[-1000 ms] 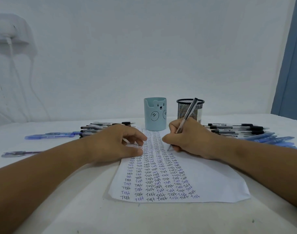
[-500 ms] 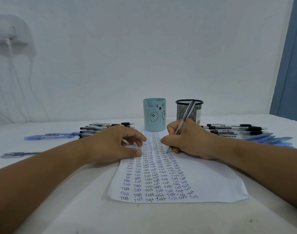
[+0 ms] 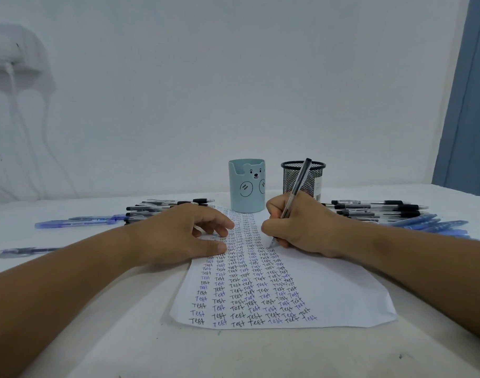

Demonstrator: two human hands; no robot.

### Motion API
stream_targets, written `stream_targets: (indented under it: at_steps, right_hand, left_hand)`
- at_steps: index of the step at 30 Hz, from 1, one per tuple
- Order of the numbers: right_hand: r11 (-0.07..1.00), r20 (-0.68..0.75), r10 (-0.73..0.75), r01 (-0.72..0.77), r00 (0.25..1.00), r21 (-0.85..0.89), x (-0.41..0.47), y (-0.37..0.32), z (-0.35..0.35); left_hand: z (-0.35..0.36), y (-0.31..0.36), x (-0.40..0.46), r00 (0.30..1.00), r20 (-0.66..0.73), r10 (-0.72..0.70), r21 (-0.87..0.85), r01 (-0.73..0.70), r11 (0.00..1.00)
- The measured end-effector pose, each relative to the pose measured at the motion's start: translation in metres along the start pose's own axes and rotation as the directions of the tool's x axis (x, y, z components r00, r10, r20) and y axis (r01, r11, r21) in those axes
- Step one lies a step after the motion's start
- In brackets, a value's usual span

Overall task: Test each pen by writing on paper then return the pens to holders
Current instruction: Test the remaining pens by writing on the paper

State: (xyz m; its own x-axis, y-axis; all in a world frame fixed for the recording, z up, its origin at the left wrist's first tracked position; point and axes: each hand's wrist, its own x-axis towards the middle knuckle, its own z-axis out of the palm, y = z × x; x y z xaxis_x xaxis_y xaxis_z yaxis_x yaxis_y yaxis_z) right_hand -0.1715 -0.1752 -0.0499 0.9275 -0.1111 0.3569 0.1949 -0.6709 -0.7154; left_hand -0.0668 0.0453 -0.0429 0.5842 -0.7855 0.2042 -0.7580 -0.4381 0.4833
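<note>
Gripping a clear-barrelled pen (image 3: 293,199) in a writing hold, the right hand (image 3: 301,227) sits on the sheet of paper (image 3: 328,290), fingers curled tight round the lower barrel. The tip touches the page just at the right edge of the columns of "Test", near the top of the sheet, and the barrel slants up and to the right so that its cap end crosses in front of the black mesh holder (image 3: 312,178). The heel of that hand rests on the blank right part of the page.

Over on the other side, the left hand (image 3: 184,236) lies on the upper left corner of the sheet. Its fingers are loosely bent and hold nothing; thumb and fingertips press down on the paper, right beside the leftmost column of writing. Between the two hands runs a strip of handwritten words, black and blue, down to the near edge.

Behind the sheet stands the pale blue bear holder (image 3: 247,192), touching or just beyond the paper's far edge, with the mesh one just to its right. Loose pens lie flat on the white table (image 3: 233,356): a cluster of black and blue ones to the left (image 3: 157,210), another cluster to the right (image 3: 383,211), and one single pen (image 3: 26,251) well apart at far left.
</note>
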Motion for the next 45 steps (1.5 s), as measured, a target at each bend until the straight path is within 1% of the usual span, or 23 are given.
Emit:
stream_targets:
  at_steps: [3,8,13,17,22,24,25,26,29,30,33,35,37,40,43,45]
  right_hand:
    - [1.0,-0.018,-0.018,0.018,1.0,-0.018,0.001,0.001,0.0]
    - [1.0,-0.009,-0.023,0.023,1.0,0.0,0.002,0.002,0.0]
    - [0.996,-0.042,-0.069,0.066,0.997,-0.054,0.003,0.003,0.001]
    - [0.999,-0.029,-0.035,0.034,0.999,-0.027,0.002,0.004,0.0]
    - [0.994,-0.02,-0.065,0.063,0.998,-0.088,0.002,0.002,0.0]
    - [0.992,-0.037,-0.087,0.083,0.996,-0.1,0.001,0.002,0.0]
    - [0.994,-0.056,-0.089,0.085,0.994,-0.075,0.0,0.002,-0.001]
    - [0.997,-0.088,-0.078,0.078,0.993,-0.011,-0.001,0.004,-0.001]
    - [0.972,-0.149,-0.012,0.047,0.989,0.232,-0.001,0.001,-0.001]
    - [0.967,-0.165,-0.016,0.058,0.986,0.25,0.001,0.001,-0.001]
    - [0.97,-0.236,-0.033,0.088,0.971,0.227,0.005,0.0,-0.006]
    - [0.969,-0.237,-0.065,0.118,0.969,0.216,0.005,0.003,-0.01]
    - [0.978,-0.266,-0.109,0.151,0.958,0.146,0.003,0.006,-0.013]
    - [0.987,-0.322,-0.142,0.16,0.936,0.03,0.004,0.007,-0.015]
    - [0.983,-0.294,-0.179,0.157,0.939,-0.097,0.004,0.005,-0.015]
    - [0.981,-0.253,-0.178,0.15,0.951,-0.124,0.003,0.006,-0.015]
  left_hand:
    - [0.0,0.0,-0.001,1.0,0.005,0.003,0.003,-0.003,1.0]
    - [-0.001,0.0,-0.001,1.0,0.01,0.009,0.005,-0.009,1.0]
    - [-0.001,0.0,-0.001,1.0,0.01,0.01,0.0,-0.01,1.0]
    - [0.0,0.0,0.0,1.0,0.012,0.009,0.01,-0.009,1.0]
    - [0.0,0.0,-0.001,1.0,0.01,0.007,0.016,-0.007,1.0]
    - [0.0,0.0,-0.001,1.0,0.013,0.007,0.025,-0.007,1.0]
    - [-0.001,-0.001,-0.001,1.0,0.014,0.005,0.025,-0.005,1.0]
    - [-0.001,-0.001,-0.001,1.0,0.016,0.003,0.023,-0.003,1.0]
    - [-0.001,-0.001,-0.002,1.0,0.023,0.004,0.025,-0.005,1.0]
    - [-0.001,0.0,-0.002,1.0,0.026,0.004,0.027,-0.005,1.0]
    - [-0.001,0.0,-0.002,1.0,0.02,0.008,0.023,-0.008,1.0]
    - [-0.001,0.0,-0.002,1.0,0.018,0.006,0.023,-0.006,1.0]
    - [-0.001,0.0,-0.002,1.0,0.019,0.003,0.022,-0.003,1.0]
    - [-0.001,0.0,-0.002,1.0,0.02,-0.003,0.025,0.002,1.0]
    - [-0.001,0.0,-0.003,1.0,0.016,-0.002,0.035,0.001,0.999]
    - [-0.001,0.0,-0.003,1.0,0.011,-0.004,0.041,0.004,0.999]
